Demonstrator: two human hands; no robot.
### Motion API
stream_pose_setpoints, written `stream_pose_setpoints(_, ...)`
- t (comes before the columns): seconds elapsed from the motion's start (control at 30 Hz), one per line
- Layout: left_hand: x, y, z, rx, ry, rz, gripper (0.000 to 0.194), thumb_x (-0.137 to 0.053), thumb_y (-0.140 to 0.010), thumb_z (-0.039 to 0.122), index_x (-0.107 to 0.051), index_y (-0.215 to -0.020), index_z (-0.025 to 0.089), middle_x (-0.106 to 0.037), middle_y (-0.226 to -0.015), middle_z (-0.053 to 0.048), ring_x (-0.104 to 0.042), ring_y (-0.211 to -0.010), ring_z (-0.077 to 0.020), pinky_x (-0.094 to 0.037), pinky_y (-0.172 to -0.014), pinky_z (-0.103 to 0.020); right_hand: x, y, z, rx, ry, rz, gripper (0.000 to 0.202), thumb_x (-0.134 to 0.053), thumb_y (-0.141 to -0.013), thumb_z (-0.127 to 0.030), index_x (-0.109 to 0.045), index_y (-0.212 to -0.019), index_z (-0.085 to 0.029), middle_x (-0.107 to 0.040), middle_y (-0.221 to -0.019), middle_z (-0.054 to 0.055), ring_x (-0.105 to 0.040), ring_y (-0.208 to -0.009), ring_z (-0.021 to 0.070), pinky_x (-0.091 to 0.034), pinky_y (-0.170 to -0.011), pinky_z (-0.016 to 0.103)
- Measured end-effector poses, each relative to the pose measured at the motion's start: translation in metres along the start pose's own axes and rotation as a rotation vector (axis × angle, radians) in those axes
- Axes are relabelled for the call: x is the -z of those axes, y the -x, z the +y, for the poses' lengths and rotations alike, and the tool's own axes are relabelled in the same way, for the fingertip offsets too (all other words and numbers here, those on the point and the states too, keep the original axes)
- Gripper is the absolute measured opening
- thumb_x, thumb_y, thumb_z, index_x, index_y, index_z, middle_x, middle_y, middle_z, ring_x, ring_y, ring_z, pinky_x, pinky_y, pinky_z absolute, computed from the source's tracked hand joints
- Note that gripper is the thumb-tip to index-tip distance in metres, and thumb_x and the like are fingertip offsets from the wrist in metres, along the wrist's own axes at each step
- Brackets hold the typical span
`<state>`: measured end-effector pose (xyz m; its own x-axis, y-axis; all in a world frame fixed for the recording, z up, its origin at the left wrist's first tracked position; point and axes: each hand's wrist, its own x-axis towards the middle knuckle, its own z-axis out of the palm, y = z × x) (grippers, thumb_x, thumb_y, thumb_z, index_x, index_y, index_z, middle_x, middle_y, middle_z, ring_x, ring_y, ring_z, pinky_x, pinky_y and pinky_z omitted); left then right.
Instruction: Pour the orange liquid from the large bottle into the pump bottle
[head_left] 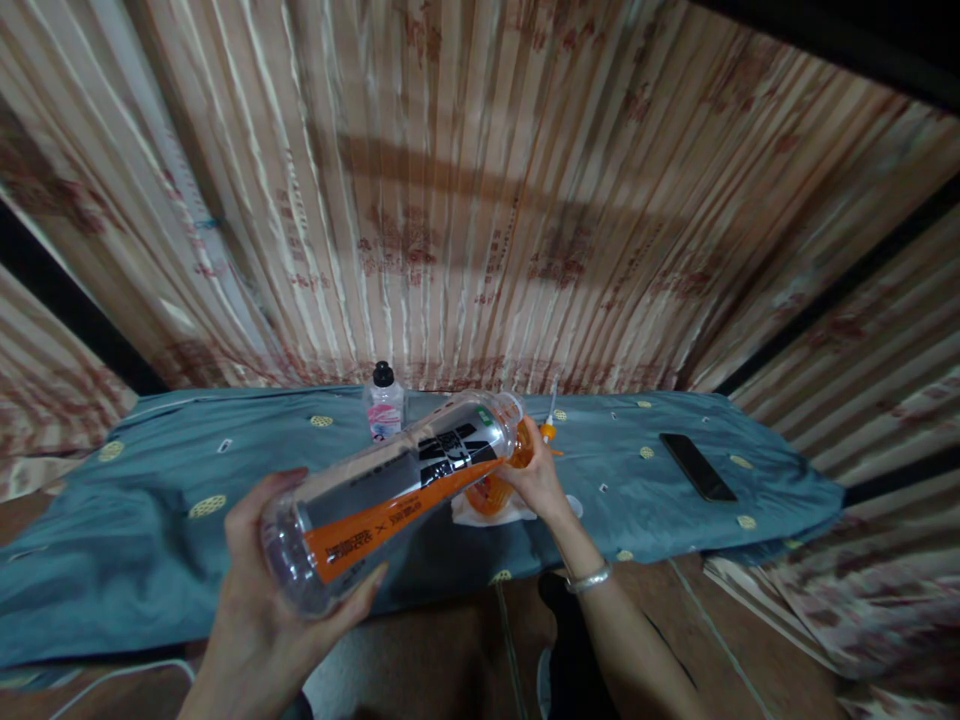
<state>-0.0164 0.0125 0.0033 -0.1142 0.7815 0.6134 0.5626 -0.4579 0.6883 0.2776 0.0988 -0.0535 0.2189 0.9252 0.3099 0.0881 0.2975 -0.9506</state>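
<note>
My left hand (255,610) is wrapped around the base of a large clear plastic bottle (401,485) with an orange, black and silver label. The bottle lies tilted across my view, its mouth at the upper right, beside the neck of a translucent orange bottle (487,497). Around the top of that orange bottle my right hand (541,478) is closed; its fingers are partly hidden. Under the orange bottle is a white cloth or tissue (465,515). Just beyond my right hand lies an orange pump head (549,432) with a clear tube.
A small clear bottle with a black cap (384,405) and pink label stands behind the large bottle. To the right, a dark phone (697,467) lies on the teal bedsheet (247,430). Patterned curtains (450,200) hang behind and at both sides, with dark frame bars.
</note>
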Motion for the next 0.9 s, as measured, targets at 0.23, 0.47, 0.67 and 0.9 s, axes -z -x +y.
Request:
stream_pose_setpoints(0.23, 0.0009, -0.0018, 0.0032, 0.001, 0.023, 0.003, 0.087, -0.083, -0.068, 0.043, -0.043, -0.145, 0.044, -0.061, -0.121, -0.005, -0.074, -0.094, -0.0331, -0.069, -0.077, -0.052, -0.0005, 0.0002, 0.0036, -0.023, -0.007, 0.01, 0.093, -0.097, -0.055, -0.037, -0.059, -0.139, -0.025, -0.074, -0.131, 0.008, -0.07, -0.124, 0.0328, -0.052, -0.113, 0.048)
stream_pose_setpoints(0.47, -0.0002, -0.0029, 0.006, 0.018, 0.068, -0.012, 0.085, -0.083, -0.069, 0.042, -0.044, -0.145, 0.044, -0.063, -0.116, -0.003, -0.075, -0.088, -0.0292, -0.07, -0.068, -0.045, -0.0012, 0.0005, 0.0008, -0.017, -0.029, -0.014, 0.089, -0.097, -0.057, -0.038, -0.059, -0.136, -0.024, -0.075, -0.13, 0.008, -0.07, -0.122, 0.0321, -0.052, -0.113, 0.047)
stream_pose_setpoints(0.67, -0.0007, -0.0032, 0.0063, -0.001, 0.057, 0.01, 0.087, -0.086, -0.066, 0.04, -0.045, -0.142, 0.043, -0.065, -0.116, -0.002, -0.076, -0.086, -0.0288, -0.07, -0.069, -0.046, -0.0013, 0.0004, 0.0013, -0.02, -0.022, -0.001, 0.091, -0.097, -0.056, -0.04, -0.06, -0.137, -0.025, -0.074, -0.13, 0.008, -0.07, -0.123, 0.0326, -0.052, -0.112, 0.047)
stream_pose_setpoints(0.9, -0.0011, -0.0002, 0.0045, 0.031, 0.067, -0.004, 0.09, -0.085, -0.068, 0.042, -0.043, -0.147, 0.044, -0.066, -0.122, -0.004, -0.077, -0.094, -0.0325, -0.07, -0.076, -0.053, 0.0003, -0.0001, 0.0014, -0.02, 0.002, -0.011, 0.09, -0.096, -0.057, -0.036, -0.059, -0.138, -0.025, -0.074, -0.13, 0.008, -0.07, -0.122, 0.032, -0.052, -0.112, 0.047)
